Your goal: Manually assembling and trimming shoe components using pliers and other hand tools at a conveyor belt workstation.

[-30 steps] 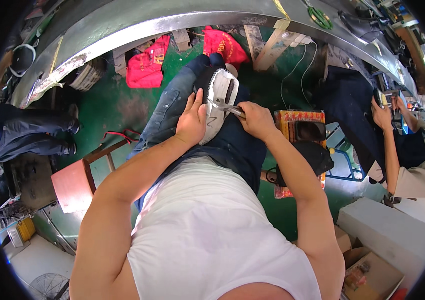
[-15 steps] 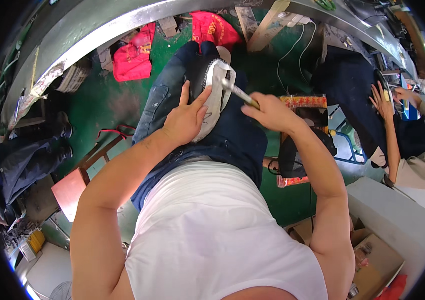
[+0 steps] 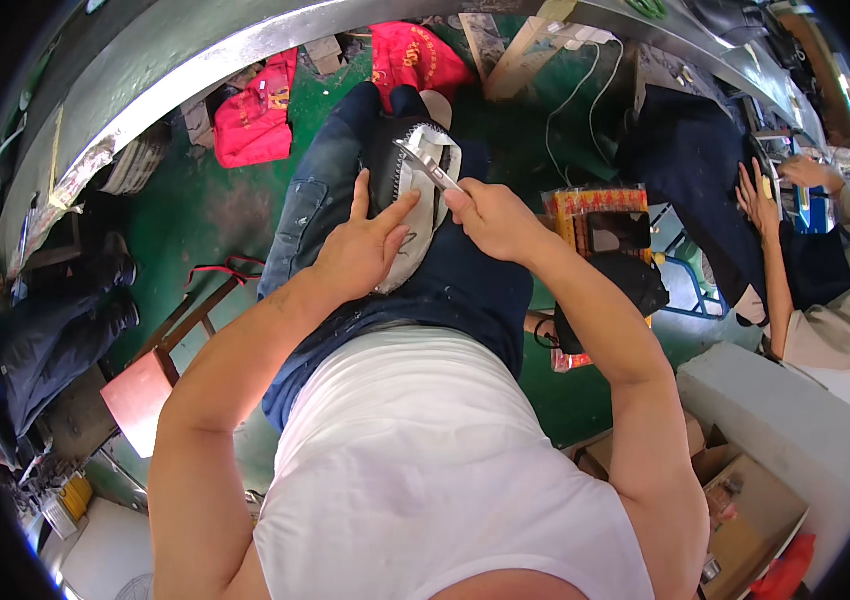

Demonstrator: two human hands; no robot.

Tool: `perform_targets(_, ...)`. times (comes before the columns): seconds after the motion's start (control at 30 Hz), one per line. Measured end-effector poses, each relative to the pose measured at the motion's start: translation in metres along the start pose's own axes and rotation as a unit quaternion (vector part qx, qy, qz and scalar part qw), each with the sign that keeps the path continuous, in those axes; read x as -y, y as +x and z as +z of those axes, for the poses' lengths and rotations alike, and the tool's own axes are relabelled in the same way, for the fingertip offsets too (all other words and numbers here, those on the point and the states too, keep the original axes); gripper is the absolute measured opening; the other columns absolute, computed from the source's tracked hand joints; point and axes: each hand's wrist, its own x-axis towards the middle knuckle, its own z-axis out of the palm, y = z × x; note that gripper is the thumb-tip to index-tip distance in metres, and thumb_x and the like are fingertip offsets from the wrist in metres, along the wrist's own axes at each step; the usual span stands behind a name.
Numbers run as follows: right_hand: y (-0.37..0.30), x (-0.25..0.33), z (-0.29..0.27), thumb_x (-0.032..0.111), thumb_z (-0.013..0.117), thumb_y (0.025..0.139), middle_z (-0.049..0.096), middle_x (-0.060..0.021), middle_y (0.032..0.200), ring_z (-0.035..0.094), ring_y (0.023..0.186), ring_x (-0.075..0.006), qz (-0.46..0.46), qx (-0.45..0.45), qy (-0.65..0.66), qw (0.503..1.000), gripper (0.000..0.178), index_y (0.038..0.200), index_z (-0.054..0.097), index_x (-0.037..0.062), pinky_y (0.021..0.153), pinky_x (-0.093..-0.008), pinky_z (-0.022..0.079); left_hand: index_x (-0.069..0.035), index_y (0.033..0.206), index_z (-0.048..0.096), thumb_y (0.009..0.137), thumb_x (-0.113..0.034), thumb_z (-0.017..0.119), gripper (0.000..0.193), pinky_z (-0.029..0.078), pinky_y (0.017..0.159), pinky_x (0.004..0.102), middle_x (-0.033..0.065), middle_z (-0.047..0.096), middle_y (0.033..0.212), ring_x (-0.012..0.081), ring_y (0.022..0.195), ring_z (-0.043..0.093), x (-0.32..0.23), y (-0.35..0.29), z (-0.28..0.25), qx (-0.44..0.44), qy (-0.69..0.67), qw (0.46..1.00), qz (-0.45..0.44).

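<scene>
While left hand (image 3: 363, 243) steadies the curved shoe (image 3: 407, 200), right hand (image 3: 493, 215) grips metal pliers (image 3: 425, 166).

A green floor (image 3: 200, 215) stretched beneath the seated person. On it lay two red bags (image 3: 255, 110), one beside the other (image 3: 415, 55) near a long metal bench edge. A small wooden stool (image 3: 160, 370) stood at the left. A bright printed box (image 3: 595, 205) and open cardboard cartons (image 3: 745, 500) rested at the right.
</scene>
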Motion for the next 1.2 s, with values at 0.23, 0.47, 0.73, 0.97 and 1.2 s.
perform_targets(0.23,-0.006,-0.002,0.006,0.047,0.042,0.103,0.067,-0.0275,0.087,0.064,0.089,-0.0466,-0.008,0.011,0.014,1.000,0.055,0.092,0.065,-0.0017,0.079,-0.0504,0.050,-0.027,0.156,0.029,0.100,-0.024,0.052,0.060,0.055,0.081,0.0520,0.0390,0.014,0.155,0.0534,0.090,0.064,-0.002,-0.004,0.000,0.028,0.010,0.999,-0.012)
perform_targets(0.47,-0.019,0.007,0.015,0.043,0.044,0.104,0.066,-0.0232,0.078,0.064,0.078,-0.0432,-0.068,-0.025,-0.040,0.997,0.051,0.089,0.062,-0.0031,0.073,-0.0456,0.050,-0.003,0.157,-0.002,0.097,-0.030,0.058,0.089,0.050,0.092,0.0501,0.0313,0.025,0.156,0.0534,0.115,0.055,0.009,-0.006,0.019,-0.054,-0.095,0.992,-0.058)
perform_targets(0.73,-0.033,0.023,0.014,0.042,0.045,0.102,0.065,-0.0272,0.084,0.062,0.086,-0.0480,-0.057,0.012,-0.100,0.993,0.050,0.090,0.062,-0.0026,0.077,-0.0521,0.048,-0.002,0.158,0.002,0.092,-0.028,0.066,0.095,0.033,0.115,0.0391,0.0313,0.021,0.158,0.0418,0.145,0.031,0.012,-0.005,0.017,-0.065,-0.116,0.990,-0.057)
perform_targets(0.97,-0.050,-0.027,0.028,0.040,0.047,0.103,0.067,-0.0181,0.083,0.066,0.075,-0.0311,0.029,0.004,0.117,0.993,0.047,0.096,0.063,-0.0039,0.072,-0.0405,0.052,-0.015,0.160,-0.004,0.078,-0.023,0.081,0.118,0.041,0.109,0.0379,0.0357,0.044,0.143,0.0432,0.131,0.050,-0.007,-0.018,-0.015,0.115,-0.214,0.959,-0.142)
perform_targets(1.2,-0.064,-0.055,0.053,0.037,0.046,0.106,0.064,-0.0064,0.096,0.062,0.077,-0.0119,0.096,-0.068,0.490,0.864,0.040,0.118,0.057,-0.0003,0.062,-0.0234,0.047,-0.009,0.151,0.036,0.072,-0.012,0.077,0.090,0.047,0.100,0.0389,0.0269,0.063,0.124,0.0392,0.116,0.062,0.000,-0.016,-0.077,-0.001,-0.120,0.993,-0.004)
